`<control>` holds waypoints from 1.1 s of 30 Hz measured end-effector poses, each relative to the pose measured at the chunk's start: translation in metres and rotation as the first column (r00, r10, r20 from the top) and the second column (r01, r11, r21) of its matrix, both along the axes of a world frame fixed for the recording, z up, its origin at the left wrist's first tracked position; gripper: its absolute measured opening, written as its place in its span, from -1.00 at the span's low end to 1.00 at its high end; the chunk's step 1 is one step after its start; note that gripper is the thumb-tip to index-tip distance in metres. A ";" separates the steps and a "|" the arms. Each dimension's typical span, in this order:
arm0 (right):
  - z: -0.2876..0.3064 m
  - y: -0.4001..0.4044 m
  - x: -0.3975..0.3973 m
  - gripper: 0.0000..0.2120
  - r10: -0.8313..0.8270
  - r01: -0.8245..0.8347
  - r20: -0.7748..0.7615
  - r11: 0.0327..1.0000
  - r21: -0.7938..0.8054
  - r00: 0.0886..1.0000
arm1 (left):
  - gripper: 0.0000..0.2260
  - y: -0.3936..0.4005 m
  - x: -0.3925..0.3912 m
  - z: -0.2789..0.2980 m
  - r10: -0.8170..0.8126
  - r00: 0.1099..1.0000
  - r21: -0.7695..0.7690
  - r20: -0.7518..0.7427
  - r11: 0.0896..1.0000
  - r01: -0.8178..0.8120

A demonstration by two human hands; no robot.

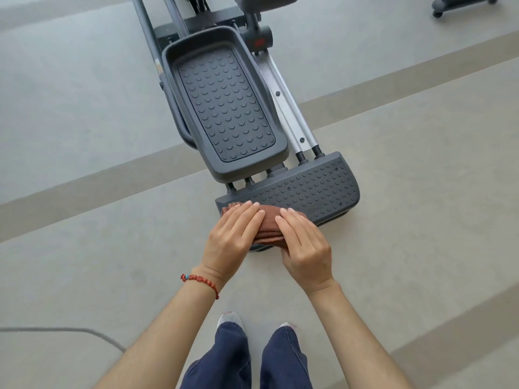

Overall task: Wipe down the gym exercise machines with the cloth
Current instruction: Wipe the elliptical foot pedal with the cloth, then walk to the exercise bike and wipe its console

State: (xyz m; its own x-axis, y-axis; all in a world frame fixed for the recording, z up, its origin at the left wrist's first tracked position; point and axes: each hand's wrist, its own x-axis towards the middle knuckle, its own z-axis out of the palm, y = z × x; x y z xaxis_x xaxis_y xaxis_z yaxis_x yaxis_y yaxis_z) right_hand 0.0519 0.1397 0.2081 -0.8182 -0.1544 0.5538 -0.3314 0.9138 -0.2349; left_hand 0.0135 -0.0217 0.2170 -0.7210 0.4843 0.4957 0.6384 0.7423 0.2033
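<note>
A folded brown cloth point(268, 230) lies on the near left corner of the dark grey rear base step point(317, 186) of an elliptical machine. My left hand point(233, 234) presses flat on the cloth's left half, fingers together. My right hand point(304, 242) rests on its right half, fingers curled over the cloth's near edge. Most of the cloth is hidden under both hands. Beyond the step sits the machine's large studded foot pedal point(224, 105).
Silver rails point(286, 102) run from the step up to the machine's body. The floor is grey with tan stripes. A chair base with a caster point(449, 4) sits far right. A grey cable point(70, 331) crosses the floor at lower left. My feet point(233, 318) stand just behind the step.
</note>
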 end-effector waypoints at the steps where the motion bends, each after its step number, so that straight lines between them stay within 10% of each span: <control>1: 0.013 -0.002 0.003 -0.79 -0.008 0.008 0.007 1.000 -0.002 1.000 | -0.73 -0.001 0.002 0.013 -0.004 1.000 0.004 0.003 1.000 0.004; 33: 0.310 0.105 0.087 -0.79 -0.341 0.358 -0.205 0.933 0.050 0.918 | -0.76 0.120 0.021 0.300 -0.448 0.886 0.126 -0.118 0.879 0.461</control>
